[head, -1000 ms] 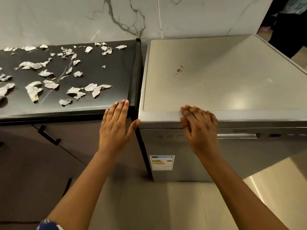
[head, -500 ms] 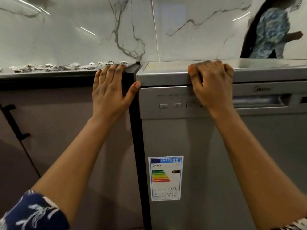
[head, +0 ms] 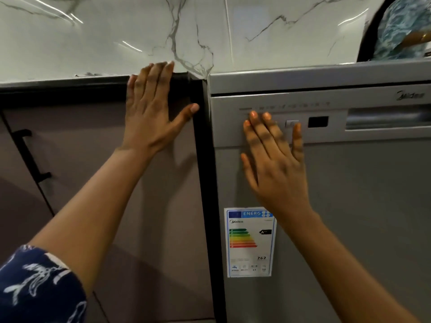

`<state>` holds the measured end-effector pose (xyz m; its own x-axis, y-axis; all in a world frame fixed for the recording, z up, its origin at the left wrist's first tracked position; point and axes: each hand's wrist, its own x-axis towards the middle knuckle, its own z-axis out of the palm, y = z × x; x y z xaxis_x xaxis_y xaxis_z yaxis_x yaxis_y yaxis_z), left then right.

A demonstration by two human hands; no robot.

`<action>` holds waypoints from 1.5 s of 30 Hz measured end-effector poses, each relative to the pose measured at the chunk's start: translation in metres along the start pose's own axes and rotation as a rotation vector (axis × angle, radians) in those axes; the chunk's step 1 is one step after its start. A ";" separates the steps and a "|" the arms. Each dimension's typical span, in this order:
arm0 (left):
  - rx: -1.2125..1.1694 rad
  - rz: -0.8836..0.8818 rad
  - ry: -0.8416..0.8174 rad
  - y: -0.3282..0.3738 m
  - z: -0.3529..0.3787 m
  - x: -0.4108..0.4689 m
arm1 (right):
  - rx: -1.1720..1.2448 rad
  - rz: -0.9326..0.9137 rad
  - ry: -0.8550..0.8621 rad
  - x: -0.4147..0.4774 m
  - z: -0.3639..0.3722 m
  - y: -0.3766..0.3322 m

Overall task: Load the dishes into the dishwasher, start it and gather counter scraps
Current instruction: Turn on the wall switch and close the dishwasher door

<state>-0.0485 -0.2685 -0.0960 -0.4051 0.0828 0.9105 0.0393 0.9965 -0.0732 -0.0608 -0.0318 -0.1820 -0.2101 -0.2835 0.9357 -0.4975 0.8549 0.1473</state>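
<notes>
A silver dishwasher (head: 349,206) with its door closed fills the right half of the view. My right hand (head: 275,157) lies flat with straight fingers over the left end of its control panel (head: 326,106), fingertips at the small buttons beside a dark display (head: 318,121). The recessed door handle (head: 387,118) is to the right of it. My left hand (head: 151,113) presses flat against the black counter edge (head: 70,89) and the cabinet front, fingers straight. A few paper scraps (head: 89,74) peek over the counter's rim.
An energy label (head: 250,241) is stuck low on the dishwasher door. A brown cabinet door (head: 81,159) with a black handle (head: 28,155) is on the left. A marble wall (head: 140,31) rises behind. Another person's sleeve (head: 401,31) shows at the top right.
My right hand left the dishwasher's top edge and dropped onto the control panel buttons. The view sank lower and closer to the door. My left hand stayed on the counter edge.
</notes>
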 end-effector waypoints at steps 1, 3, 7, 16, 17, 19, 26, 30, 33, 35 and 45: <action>0.023 -0.017 0.010 -0.006 -0.001 -0.004 | -0.009 0.016 -0.019 -0.007 0.006 -0.004; 0.065 -0.027 0.013 -0.013 0.001 -0.008 | -0.016 0.058 -0.043 -0.013 0.014 -0.010; 0.112 -0.060 0.051 -0.008 0.012 -0.011 | -0.045 0.110 -0.018 -0.013 0.023 -0.016; 0.026 -0.162 0.073 0.011 0.016 -0.015 | -0.007 0.110 -0.002 -0.005 0.014 -0.014; 0.022 -0.161 0.062 0.011 0.014 -0.015 | 0.010 0.108 -0.030 -0.006 0.012 -0.015; 0.020 -0.158 0.042 0.010 0.011 -0.016 | 0.032 0.083 -0.091 -0.009 0.009 -0.012; -0.026 -0.183 0.004 0.014 0.007 -0.020 | 0.022 -0.040 -0.071 0.010 -0.009 -0.007; -0.037 -0.209 -0.011 0.020 0.007 -0.020 | -0.019 0.028 -0.053 0.046 -0.010 -0.001; -0.088 -0.279 -0.011 0.028 0.001 -0.014 | -0.043 0.078 -0.033 0.057 -0.003 0.000; -0.146 -0.244 0.026 0.038 -0.004 -0.010 | -0.027 0.081 -0.016 0.056 0.001 -0.001; -0.263 -0.094 0.041 0.098 0.021 -0.029 | -0.027 -0.051 0.022 0.052 -0.021 0.085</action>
<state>-0.0516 -0.1735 -0.1382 -0.3813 -0.0152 0.9243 0.2416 0.9635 0.1155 -0.0962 0.0349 -0.1145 -0.1661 -0.3173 0.9337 -0.4842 0.8510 0.2031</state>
